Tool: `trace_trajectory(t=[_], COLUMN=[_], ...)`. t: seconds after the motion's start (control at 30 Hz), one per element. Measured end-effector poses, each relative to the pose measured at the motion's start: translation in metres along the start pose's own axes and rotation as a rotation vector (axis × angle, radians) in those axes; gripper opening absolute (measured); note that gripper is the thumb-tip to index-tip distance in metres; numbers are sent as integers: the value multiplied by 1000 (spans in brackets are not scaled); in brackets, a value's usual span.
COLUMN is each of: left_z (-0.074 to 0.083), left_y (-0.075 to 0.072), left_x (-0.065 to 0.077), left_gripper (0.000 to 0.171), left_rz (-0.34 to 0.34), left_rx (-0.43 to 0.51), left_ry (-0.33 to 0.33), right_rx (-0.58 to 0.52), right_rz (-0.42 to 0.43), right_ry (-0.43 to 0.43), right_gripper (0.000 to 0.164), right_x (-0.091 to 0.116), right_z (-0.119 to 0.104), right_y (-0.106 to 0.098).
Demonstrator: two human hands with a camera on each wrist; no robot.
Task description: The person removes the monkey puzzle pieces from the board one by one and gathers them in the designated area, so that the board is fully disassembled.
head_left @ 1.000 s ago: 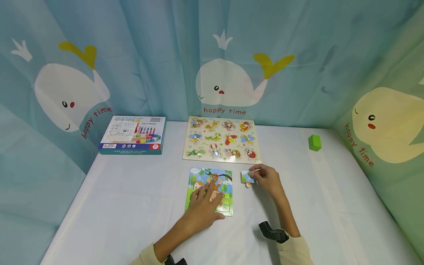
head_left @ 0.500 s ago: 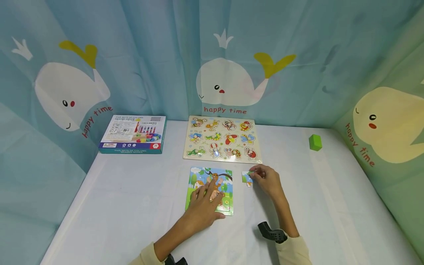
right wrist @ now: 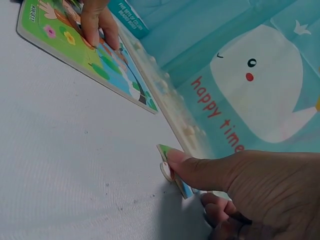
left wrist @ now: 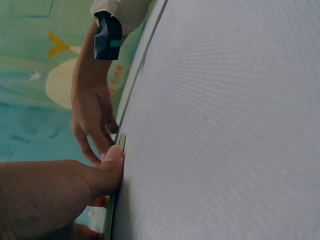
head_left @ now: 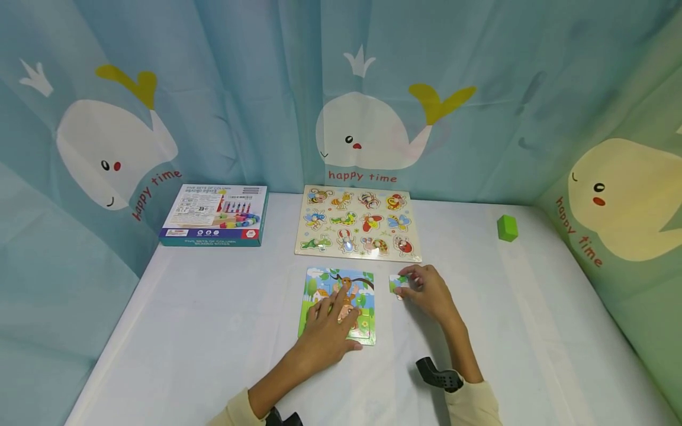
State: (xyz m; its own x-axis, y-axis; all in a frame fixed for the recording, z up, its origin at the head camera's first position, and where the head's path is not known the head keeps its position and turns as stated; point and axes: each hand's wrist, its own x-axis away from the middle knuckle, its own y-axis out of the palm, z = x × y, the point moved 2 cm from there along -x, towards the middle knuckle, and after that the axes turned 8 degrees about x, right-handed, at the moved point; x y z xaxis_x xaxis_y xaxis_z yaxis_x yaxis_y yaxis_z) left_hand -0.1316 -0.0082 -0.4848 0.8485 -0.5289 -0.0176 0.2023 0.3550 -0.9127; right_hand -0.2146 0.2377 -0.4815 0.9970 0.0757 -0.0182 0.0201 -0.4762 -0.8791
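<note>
In the head view, my left hand [head_left: 330, 334] lies spread over a square picture puzzle [head_left: 317, 281] with a brown animal, trees and a small house. Its fingers rest on the picture, and the thumb sits at the near edge. To the right of the puzzle, my right hand [head_left: 431, 294] pinches a small puzzle piece [head_left: 394, 283] between thumb and fingers. The right wrist view shows this puzzle piece [right wrist: 184, 189] tilted up on its edge, green and blue with a rounded tab; the thumb covers part of it. Whether the piece touches the cloth, I cannot tell.
A board of insect shapes [head_left: 358, 223] lies just behind the puzzle. At the back left is a flat toy box [head_left: 213, 216]; a green block [head_left: 507, 228] stands at the right. White cloth [head_left: 533, 331] covers the table, and whale-print curtains [head_left: 240, 118] enclose it.
My right thumb has shifted slightly down and left across the puzzle piece, covering more of its lower part. The left hand stays in place on the puzzle.
</note>
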Motion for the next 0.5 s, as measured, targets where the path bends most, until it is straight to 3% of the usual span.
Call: trace_trajectory(t=[0.5], left_z=[0], left_y=[-1], left_x=[2], left_gripper=[61], left_rz=[26], left_rx=[-31], left_ry=[18], right_rx=[-8], right_rz=[8], right_ry=[-10], right_gripper=[34], right_x=[1], right_z=[-1], right_y=[0])
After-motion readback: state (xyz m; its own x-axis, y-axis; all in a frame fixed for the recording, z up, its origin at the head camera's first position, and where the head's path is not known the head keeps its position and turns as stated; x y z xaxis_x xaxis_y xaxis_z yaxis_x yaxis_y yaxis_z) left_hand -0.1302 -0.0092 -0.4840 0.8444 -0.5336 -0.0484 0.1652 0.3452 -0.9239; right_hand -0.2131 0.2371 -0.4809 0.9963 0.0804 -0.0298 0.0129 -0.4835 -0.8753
